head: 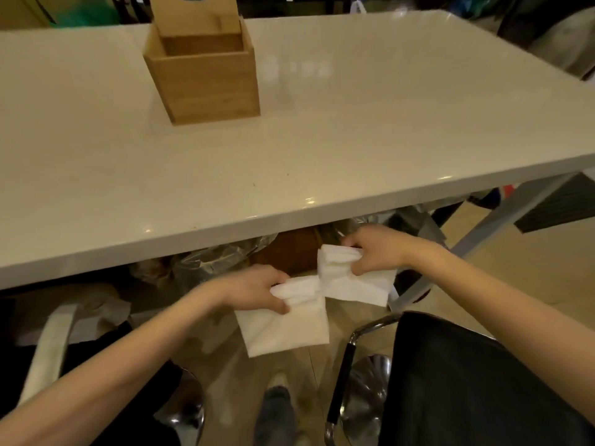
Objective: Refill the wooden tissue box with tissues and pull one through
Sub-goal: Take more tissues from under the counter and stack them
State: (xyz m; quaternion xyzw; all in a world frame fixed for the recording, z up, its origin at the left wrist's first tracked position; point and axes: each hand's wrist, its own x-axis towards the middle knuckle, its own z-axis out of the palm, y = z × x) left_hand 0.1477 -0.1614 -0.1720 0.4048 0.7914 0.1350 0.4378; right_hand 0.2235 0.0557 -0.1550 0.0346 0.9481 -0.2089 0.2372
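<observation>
Tissues (286, 320), a soft, light, easily torn folded stack, hang low in the frame's centre below the table (354, 149) edge, left hand (254, 289) and right hand (376, 249) each clenched on one end, while the wooden tissue box (206, 82) stands open at upper left.

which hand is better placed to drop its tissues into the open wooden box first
Left, probably. The left hand with its tissues sits more nearly below the wooden box; the right hand is further to the side.

Table (354, 149) bare right of wooden box (206, 78); chair (467, 381) crowds lower right.
</observation>
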